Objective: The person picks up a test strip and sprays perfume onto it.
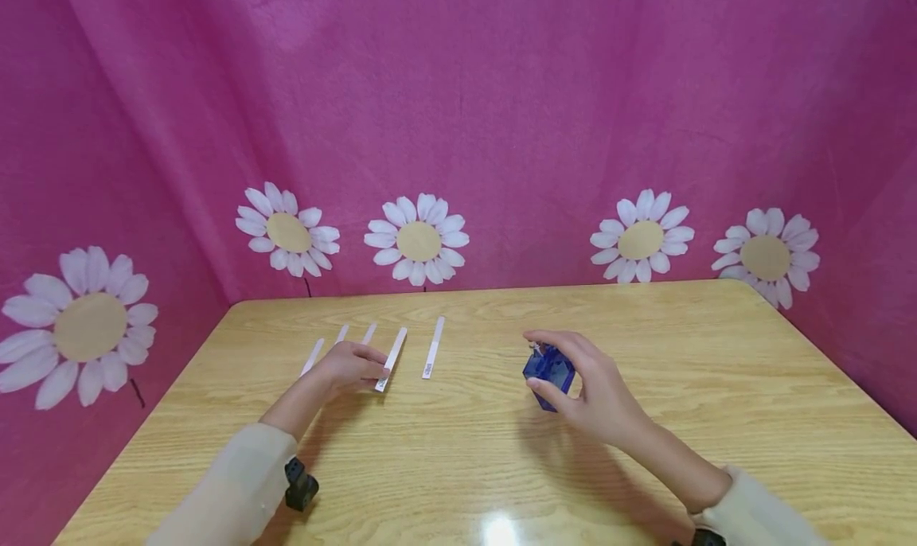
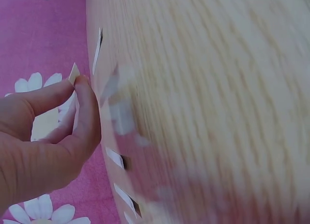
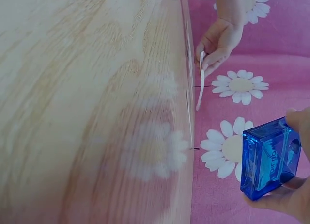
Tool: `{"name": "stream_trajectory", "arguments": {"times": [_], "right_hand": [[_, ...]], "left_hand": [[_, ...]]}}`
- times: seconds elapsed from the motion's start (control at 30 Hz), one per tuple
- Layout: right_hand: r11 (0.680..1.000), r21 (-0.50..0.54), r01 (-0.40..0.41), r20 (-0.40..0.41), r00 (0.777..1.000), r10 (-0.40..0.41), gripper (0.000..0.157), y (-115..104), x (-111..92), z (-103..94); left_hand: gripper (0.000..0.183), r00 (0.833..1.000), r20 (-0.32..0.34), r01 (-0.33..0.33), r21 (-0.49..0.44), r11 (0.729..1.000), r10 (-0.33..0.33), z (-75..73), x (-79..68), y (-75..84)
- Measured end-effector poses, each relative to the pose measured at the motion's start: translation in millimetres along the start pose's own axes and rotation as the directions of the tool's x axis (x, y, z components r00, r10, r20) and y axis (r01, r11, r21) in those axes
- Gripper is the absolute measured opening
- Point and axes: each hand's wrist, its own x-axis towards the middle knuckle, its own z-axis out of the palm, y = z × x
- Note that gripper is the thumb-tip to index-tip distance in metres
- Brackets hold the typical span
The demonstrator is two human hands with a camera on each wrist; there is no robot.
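Note:
My left hand (image 1: 351, 365) pinches the lower, printed end of a white paper strip (image 1: 394, 353), raised a little above the table. The left wrist view shows thumb and fingertips meeting on that strip (image 2: 73, 72). My right hand (image 1: 598, 387) grips a blue glass perfume bottle (image 1: 550, 371) between thumb and fingers, held above the table. In the right wrist view the bottle (image 3: 266, 161) is see-through, with lettering on it. To the right of my left hand lies another paper strip (image 1: 433, 349), flat on the wood.
Several more white strips (image 1: 311, 356) lie left of and behind my left hand, partly covered by it. The wooden table (image 1: 444, 458) ends at a pink curtain (image 1: 458, 116) printed with daisies. A small black device (image 1: 301, 485) sits at my left wrist.

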Motion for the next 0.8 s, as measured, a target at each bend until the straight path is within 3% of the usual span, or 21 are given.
{"name": "stream_trajectory", "arguments": {"times": [0.27, 0.8], "right_hand": [[1.000, -0.009, 0.005, -0.005, 1.000, -0.005, 0.053, 0.6, -0.7, -1.3], [1.000, -0.023, 0.006, -0.007, 1.000, -0.006, 0.053, 4.1, -3.4, -1.1]], "left_hand": [[0.032, 0.998, -0.049, 0.025, -0.052, 0.998, -0.028, -1.0, 0.8, -1.9], [0.032, 0.998, -0.059, 0.008, -0.001, 1.000, -0.008, -3.2, -1.5, -5.5]]}}
